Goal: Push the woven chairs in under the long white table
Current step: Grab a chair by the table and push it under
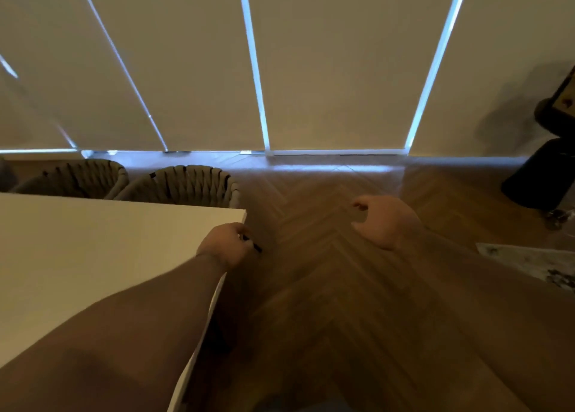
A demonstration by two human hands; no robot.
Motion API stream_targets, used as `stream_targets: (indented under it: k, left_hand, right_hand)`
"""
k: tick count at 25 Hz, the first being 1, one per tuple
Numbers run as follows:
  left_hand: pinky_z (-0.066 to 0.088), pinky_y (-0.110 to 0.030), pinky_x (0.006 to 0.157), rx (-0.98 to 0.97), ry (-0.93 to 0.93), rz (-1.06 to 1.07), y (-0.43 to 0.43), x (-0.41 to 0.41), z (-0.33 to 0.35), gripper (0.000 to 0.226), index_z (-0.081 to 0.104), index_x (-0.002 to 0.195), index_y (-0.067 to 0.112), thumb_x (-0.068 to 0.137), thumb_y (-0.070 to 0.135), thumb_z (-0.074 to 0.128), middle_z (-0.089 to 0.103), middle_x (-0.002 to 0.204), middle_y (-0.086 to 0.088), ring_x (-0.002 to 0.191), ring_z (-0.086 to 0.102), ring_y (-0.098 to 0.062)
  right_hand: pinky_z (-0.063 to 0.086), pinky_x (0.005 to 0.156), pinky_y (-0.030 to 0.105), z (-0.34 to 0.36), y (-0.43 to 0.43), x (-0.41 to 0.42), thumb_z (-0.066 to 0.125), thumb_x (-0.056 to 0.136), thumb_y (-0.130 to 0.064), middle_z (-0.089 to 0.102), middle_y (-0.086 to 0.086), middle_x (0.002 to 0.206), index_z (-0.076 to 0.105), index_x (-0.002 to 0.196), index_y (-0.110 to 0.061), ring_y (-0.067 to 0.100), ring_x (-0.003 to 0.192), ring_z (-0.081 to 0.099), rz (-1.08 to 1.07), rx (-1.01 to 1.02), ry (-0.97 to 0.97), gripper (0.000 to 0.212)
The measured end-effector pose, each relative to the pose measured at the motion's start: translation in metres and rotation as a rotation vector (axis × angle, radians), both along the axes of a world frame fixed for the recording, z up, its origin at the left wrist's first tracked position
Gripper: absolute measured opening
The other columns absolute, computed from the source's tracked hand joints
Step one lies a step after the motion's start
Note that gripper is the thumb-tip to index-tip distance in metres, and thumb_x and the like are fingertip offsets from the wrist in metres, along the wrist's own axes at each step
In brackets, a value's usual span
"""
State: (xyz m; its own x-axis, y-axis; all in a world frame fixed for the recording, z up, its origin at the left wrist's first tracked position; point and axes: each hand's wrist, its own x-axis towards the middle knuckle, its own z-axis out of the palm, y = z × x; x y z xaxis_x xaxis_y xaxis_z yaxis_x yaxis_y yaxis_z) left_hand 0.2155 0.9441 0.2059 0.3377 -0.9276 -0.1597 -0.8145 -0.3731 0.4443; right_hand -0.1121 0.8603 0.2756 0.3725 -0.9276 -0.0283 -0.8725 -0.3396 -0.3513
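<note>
**Two woven chairs tucked at the counter's far edge, hands near its corner**

The white counter (93, 256) fills the left and lower left of the frame, its corner near the centre. Behind its far edge, in the upper left, stand two woven chairs side by side: the left chair (77, 178) and the right chair (189, 182). Only their curved braided backs show above the counter top, close against its edge.

The left hand (228, 245) sits at the counter's right edge, just below the corner, with the forearm lying across the counter. Its fingers (241, 229) are curled in. A thin dark sliver shows beside them, but I cannot tell whether they pinch it or grip the edge.

The right hand (384, 221) hangs over the herringbone wood floor (311, 287), right of centre and well apart from the counter. Its fingers (362, 206) are loosely curled and hold nothing.

Pale blinds (336, 69) cover the upper frame, with bright slits between them. A dark object (541, 175) stands at the right edge, and a patterned rug (535, 262) shows below it.
</note>
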Motion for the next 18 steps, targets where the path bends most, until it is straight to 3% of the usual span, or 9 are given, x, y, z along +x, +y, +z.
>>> stream_targets:
  k: [4, 7, 9, 11, 18]
  left_hand:
    - [0.054, -0.035, 0.091, 0.01, 0.03, 0.153, -0.04, -0.009, -0.003, 0.038, 0.068, 0.136, 0.023, 0.099, 0.032, 0.067, 0.069, 0.134, -0.005, 0.108, 0.066, -0.023]
    - [0.049, -0.022, 0.076, 0.045, 0.05, 0.241, -0.076, 0.007, -0.014, 0.044, 0.063, 0.143, 0.022, 0.1, 0.032, 0.067, 0.064, 0.141, -0.002, 0.089, 0.064, -0.01]
    - [0.05, -0.024, 0.081, 0.069, 0.049, 0.267, -0.109, 0.024, -0.022, 0.045, 0.062, 0.144, 0.024, 0.1, 0.033, 0.067, 0.062, 0.144, 0.0, 0.104, 0.066, -0.015]
    - [0.051, -0.034, 0.098, 0.094, 0.029, 0.259, -0.146, 0.046, -0.028, 0.047, 0.062, 0.144, 0.026, 0.099, 0.036, 0.068, 0.062, 0.145, 0.0, 0.124, 0.061, -0.023]
    - [0.052, -0.041, 0.105, 0.116, 0.04, 0.25, -0.298, 0.134, -0.011, 0.049, 0.06, 0.146, 0.022, 0.1, 0.036, 0.065, 0.064, 0.143, -0.003, 0.126, 0.061, -0.026]
  right_hand:
    - [0.048, 0.105, 0.037, -0.007, -0.072, 0.005, 0.075, 0.089, -0.037, 0.069, 0.004, 0.138, 0.063, 0.144, -0.024, 0.027, 0.126, 0.063, 0.122, 0.001, 0.005, 0.058]
    - [0.047, 0.106, 0.037, -0.018, -0.129, 0.025, 0.076, 0.088, -0.037, 0.068, 0.004, 0.139, 0.064, 0.144, -0.024, 0.027, 0.127, 0.062, 0.162, -0.006, -0.003, 0.058]
    - [0.047, 0.106, 0.037, -0.025, -0.173, 0.046, 0.075, 0.088, -0.037, 0.068, 0.003, 0.139, 0.064, 0.144, -0.025, 0.026, 0.128, 0.061, 0.177, 0.006, 0.005, 0.059]
    - [0.048, 0.106, 0.038, -0.03, -0.218, 0.072, 0.074, 0.087, -0.037, 0.068, 0.003, 0.139, 0.063, 0.145, -0.026, 0.026, 0.127, 0.062, 0.186, 0.016, 0.008, 0.06]
    - [0.048, 0.109, 0.039, -0.023, -0.362, 0.15, 0.076, 0.088, -0.039, 0.065, 0.003, 0.142, 0.059, 0.148, -0.025, 0.026, 0.129, 0.06, 0.183, 0.017, -0.006, 0.064]
